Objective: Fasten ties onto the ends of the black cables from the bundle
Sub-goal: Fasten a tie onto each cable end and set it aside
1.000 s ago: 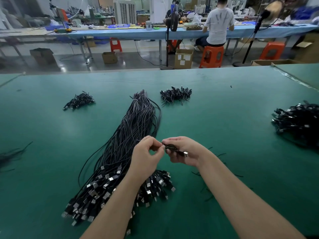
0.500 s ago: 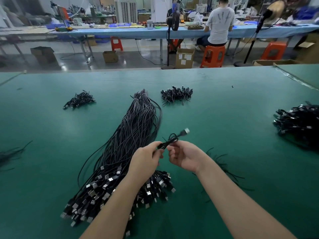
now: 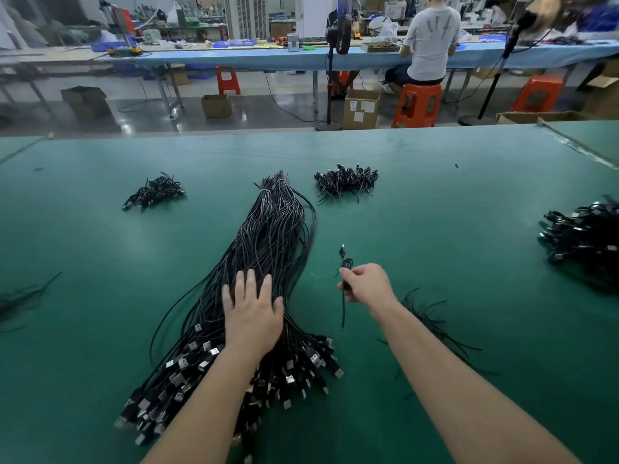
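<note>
- On the green tabletop (image 3: pixel 435 229) in front of you lies the big bundle of black cables (image 3: pixel 268 249), running from its narrow far end toward you and fanning out into a spread of metal-tipped plugs (image 3: pixel 207 363) at the near end.
- Your left hand (image 3: pixel 253 313) rests flat on the middle of that bundle, fingers straight and slightly spread, the grip around nothing.
- Your right hand (image 3: pixel 366 284) is raised just to the right of the bundle, and its grip pinches a single black cable (image 3: pixel 343 296) between thumb and fingertips.
- That single cable has a small coil just above your fingers, with its connector end (image 3: pixel 342 251) pointing up and away from you, and a straight tail hanging down below the hand toward the tabletop.
- Whether a tie already sits round the coil is too small to tell.
- Under and behind your right forearm lies a loose scatter of thin black ties (image 3: pixel 432 316) on the tabletop.
- Far from you, one small pile of coiled cables (image 3: pixel 345 182) sits just right of the bundle's far end, and another small pile (image 3: pixel 154 192) sits well to its left.
- At the right edge, a larger heap of black cables (image 3: pixel 582 239) lies well apart from your hands.
- At the left edge, a few thin black strands (image 3: pixel 20 293) lie on the tabletop.
- Beyond the tabletop, a person in a white shirt (image 3: pixel 430 38) sits on an orange stool (image 3: pixel 417 103) at a long blue workbench (image 3: pixel 234 58), back turned to you.
</note>
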`<act>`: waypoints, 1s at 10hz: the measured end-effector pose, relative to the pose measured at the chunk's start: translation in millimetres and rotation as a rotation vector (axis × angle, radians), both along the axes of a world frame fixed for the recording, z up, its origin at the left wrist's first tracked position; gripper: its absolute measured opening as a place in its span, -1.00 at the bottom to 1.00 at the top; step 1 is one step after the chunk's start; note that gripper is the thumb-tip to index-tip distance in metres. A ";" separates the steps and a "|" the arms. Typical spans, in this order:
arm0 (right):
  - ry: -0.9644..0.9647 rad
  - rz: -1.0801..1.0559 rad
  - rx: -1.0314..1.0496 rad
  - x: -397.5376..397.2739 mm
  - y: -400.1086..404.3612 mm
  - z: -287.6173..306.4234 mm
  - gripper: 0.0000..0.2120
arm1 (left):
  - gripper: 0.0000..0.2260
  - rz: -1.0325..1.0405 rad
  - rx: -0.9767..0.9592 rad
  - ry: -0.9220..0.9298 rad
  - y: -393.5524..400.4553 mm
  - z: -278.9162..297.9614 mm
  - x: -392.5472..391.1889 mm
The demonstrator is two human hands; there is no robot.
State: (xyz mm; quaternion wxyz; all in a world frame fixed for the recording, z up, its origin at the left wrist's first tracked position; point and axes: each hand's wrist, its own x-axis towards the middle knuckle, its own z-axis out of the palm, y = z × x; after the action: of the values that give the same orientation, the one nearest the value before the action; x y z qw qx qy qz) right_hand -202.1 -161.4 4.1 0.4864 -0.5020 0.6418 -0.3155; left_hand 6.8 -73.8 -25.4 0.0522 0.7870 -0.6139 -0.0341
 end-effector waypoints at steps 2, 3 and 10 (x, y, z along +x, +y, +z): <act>0.504 -0.015 -0.140 -23.0 -50.7 -6.2 -0.59 | -0.43 -0.009 0.098 0.017 -7.3 -20.0 4.8; 0.640 0.100 -0.176 -25.0 -59.9 -12.1 -0.63 | -0.42 -0.006 0.089 0.008 -6.8 -23.6 6.4; 1.221 0.400 -0.195 -0.8 -77.3 -40.9 -0.44 | -0.41 -0.016 0.085 -0.027 -7.7 -25.2 3.7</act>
State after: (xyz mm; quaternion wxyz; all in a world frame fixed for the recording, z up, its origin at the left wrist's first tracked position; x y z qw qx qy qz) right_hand -202.9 -238.6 -36.7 0.0357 -0.7426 0.6655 0.0664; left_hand 10.5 -81.5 -50.6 0.0099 0.7840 -0.6186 -0.0498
